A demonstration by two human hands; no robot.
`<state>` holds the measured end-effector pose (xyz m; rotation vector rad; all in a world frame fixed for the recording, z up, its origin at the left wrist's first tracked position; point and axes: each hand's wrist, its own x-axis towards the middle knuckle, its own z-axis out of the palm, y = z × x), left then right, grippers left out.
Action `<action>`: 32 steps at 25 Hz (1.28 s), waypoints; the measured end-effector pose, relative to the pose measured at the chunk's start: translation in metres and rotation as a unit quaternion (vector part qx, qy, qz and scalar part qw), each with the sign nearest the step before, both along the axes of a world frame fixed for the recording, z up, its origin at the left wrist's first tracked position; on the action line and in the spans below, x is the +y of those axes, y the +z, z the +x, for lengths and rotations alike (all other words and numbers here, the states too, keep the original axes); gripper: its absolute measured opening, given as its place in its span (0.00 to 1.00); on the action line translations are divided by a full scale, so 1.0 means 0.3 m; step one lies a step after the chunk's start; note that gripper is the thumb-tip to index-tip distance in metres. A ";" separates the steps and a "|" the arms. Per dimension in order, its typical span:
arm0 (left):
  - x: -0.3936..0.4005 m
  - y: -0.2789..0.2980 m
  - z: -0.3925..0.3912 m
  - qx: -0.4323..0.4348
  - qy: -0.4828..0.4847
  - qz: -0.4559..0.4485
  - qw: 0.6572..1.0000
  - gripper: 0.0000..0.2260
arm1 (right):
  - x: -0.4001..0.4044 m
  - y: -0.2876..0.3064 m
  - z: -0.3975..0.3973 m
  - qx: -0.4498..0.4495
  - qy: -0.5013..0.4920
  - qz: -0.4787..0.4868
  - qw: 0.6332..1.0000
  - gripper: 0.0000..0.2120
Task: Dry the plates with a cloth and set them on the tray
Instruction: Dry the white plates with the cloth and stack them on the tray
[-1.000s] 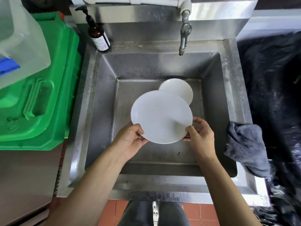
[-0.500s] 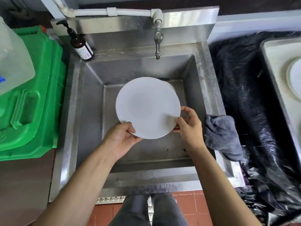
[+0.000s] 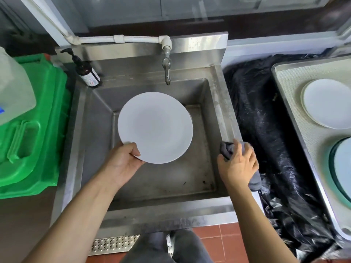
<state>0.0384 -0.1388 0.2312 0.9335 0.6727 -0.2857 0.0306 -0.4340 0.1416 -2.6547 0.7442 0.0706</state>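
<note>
My left hand (image 3: 123, 162) grips the near left rim of a white plate (image 3: 155, 126) and holds it above the steel sink (image 3: 214, 103). A sliver of a second plate (image 3: 190, 118) shows behind its right edge. My right hand (image 3: 238, 164) lies on the grey cloth (image 3: 228, 150) draped over the sink's right rim, fingers curling round the fabric. On the far right stands a pale tray (image 3: 290, 88) that carries a white plate (image 3: 326, 103) and a glass-rimmed plate (image 3: 341, 168).
A tap (image 3: 166, 71) hangs over the back of the sink. A brown pump bottle (image 3: 87, 73) stands on its back left corner. Green crates (image 3: 38, 130) and a clear container (image 3: 13, 92) are at the left. Black plastic sheeting (image 3: 266, 130) covers the surface between sink and tray.
My right hand let go of the plate and moved right onto the grey cloth. My left hand alone holds the plate now. The view shifted right, bringing the tray into sight.
</note>
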 end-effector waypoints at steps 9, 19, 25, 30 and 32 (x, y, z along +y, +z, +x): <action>0.007 0.059 -0.033 -0.039 -0.019 0.022 0.999 0.20 | -0.093 -0.126 -0.089 -0.001 0.023 0.014 1.000 0.29; 0.037 0.182 -0.016 -0.040 -0.018 0.115 0.992 0.18 | 0.065 0.257 0.057 -0.271 -0.033 0.193 0.943 0.24; 0.036 0.241 -0.029 -0.058 -0.044 0.109 0.991 0.16 | 0.339 0.494 0.118 -0.342 0.194 0.246 0.886 0.28; 0.038 0.283 -0.047 -0.104 -0.084 0.101 0.986 0.15 | 0.503 0.531 0.093 -0.259 0.329 0.256 0.871 0.27; 0.047 0.303 -0.055 -0.129 -0.100 0.094 0.982 0.17 | 0.555 0.529 0.063 -0.264 0.421 0.265 0.827 0.28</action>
